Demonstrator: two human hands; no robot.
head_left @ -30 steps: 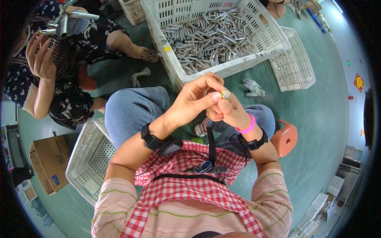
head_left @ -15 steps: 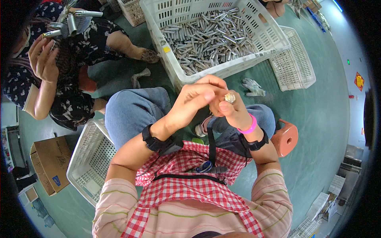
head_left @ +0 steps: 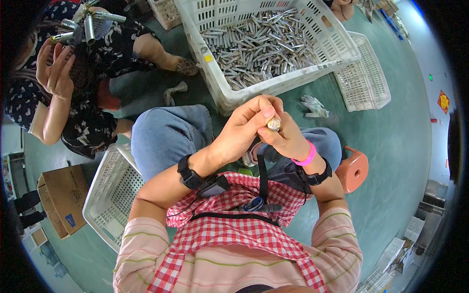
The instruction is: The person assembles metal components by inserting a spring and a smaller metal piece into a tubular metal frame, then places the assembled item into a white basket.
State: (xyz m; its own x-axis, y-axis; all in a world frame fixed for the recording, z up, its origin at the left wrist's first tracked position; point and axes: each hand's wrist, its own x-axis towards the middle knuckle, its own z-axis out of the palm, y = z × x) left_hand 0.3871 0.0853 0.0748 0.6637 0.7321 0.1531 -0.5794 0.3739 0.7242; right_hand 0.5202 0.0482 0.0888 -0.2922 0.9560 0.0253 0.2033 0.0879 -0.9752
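Though small, metal piece between hands

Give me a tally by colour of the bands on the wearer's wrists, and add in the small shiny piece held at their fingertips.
Black wrist straps: 2
Pink wristband: 1
Small shiny piece: 1
Total: 4

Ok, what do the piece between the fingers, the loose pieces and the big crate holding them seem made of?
Held piece: probably metal, shiny; its visible end glints yellowish-silver, the rest hidden.
Loose pieces: likely metal, silvery, throwing bright glints.
Big crate: apparently moulded plastic, off-white, dull, with slotted walls.
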